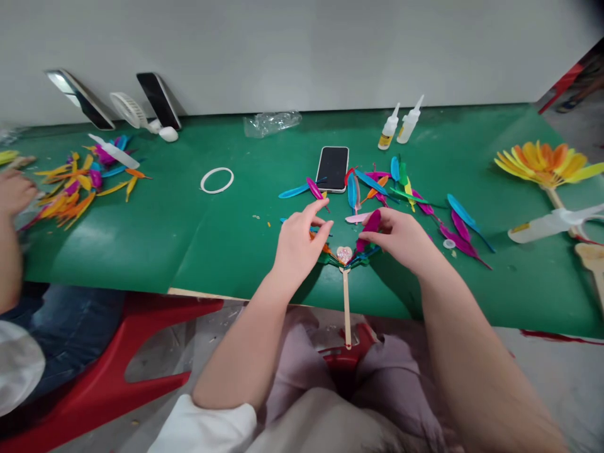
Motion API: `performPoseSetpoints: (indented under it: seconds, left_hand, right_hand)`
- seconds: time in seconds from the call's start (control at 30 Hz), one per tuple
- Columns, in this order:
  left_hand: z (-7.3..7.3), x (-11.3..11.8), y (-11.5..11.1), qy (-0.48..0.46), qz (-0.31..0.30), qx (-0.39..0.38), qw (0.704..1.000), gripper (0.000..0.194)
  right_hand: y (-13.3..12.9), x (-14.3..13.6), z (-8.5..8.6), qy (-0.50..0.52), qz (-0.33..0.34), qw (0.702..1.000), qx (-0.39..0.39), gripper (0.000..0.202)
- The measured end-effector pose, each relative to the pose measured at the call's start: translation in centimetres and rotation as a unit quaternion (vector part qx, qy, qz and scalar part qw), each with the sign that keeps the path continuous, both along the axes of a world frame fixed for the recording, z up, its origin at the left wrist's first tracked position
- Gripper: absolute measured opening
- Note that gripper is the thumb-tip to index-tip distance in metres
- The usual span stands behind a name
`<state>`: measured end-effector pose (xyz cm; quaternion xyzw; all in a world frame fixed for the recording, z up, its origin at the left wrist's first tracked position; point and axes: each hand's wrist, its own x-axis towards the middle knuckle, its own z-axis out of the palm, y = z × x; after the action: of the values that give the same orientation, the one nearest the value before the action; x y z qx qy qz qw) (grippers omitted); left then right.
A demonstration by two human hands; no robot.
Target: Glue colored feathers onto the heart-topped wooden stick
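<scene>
My right hand (399, 239) pinches a magenta feather (370, 228) just above the right side of a wooden-handled fan. The fan's stick (346, 302) reaches over the table's front edge, and a glittery heart piece (344, 254) sits at its head with orange, green and blue feathers spreading to both sides. Over the fan's left side is my left hand (302, 242), its fingers apart and holding nothing, partly covering the feathers there. Beyond my hands, loose coloured feathers (376, 184) lie scattered, next to a dark-screened phone (333, 168).
Two glue bottles (389, 128) stand at the back. At right are a yellow-orange feather fan (547, 165) and a lying glue bottle (542, 226). A white ring (217, 180) lies left of centre. Another person's hand (16, 192) is beside a feather pile (78, 189) at far left.
</scene>
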<state>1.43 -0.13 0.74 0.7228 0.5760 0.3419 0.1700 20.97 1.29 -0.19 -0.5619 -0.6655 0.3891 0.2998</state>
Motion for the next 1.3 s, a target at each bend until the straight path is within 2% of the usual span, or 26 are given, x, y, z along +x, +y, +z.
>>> performPoseSetpoints:
  seconds: [0.23, 0.33, 0.5, 0.7, 0.9, 1.13, 1.23, 1.3]
  left_hand:
    - [-1.1, 0.2, -2.4, 0.051, -0.041, 0.012, 0.998, 0.014]
    - [-1.5, 0.2, -3.0, 0.070, -0.058, 0.000, 0.996, 0.015]
    - [-1.6, 0.0, -3.1, 0.089, -0.073, -0.010, 0.993, 0.016]
    - [-1.8, 0.3, -3.3, 0.139, -0.148, -0.030, 0.979, 0.022]
    - [-2.0, 0.7, -3.6, 0.192, -0.180, -0.017, 0.965, 0.025]
    - [-2.1, 0.7, -3.6, 0.191, -0.182, -0.025, 0.964, 0.025]
    - [-2.1, 0.7, -3.5, 0.185, -0.183, -0.025, 0.965, 0.025]
    - [-2.1, 0.7, -3.6, 0.183, -0.185, -0.023, 0.965, 0.025]
  right_hand:
    - [-0.1, -0.2, -0.1, 0.037, -0.044, 0.998, -0.033, 0.018]
    - [-0.2, -0.1, -0.2, 0.050, -0.058, 0.997, -0.028, 0.017]
    - [-0.2, 0.0, -0.5, 0.000, -0.048, 0.999, -0.026, 0.017]
    - [-0.1, -0.1, -0.7, -0.021, -0.044, 0.999, -0.023, 0.021]
    - [0.0, -0.2, -0.6, -0.036, -0.042, 0.998, 0.009, 0.021]
    - [0.9, 1.7, -0.7, -0.027, -0.154, 0.986, 0.061, 0.025]
    - [1.4, 2.1, -0.9, -0.009, -0.170, 0.983, 0.063, 0.027]
    - [1.6, 2.0, -1.1, -0.005, -0.155, 0.986, 0.054, 0.029]
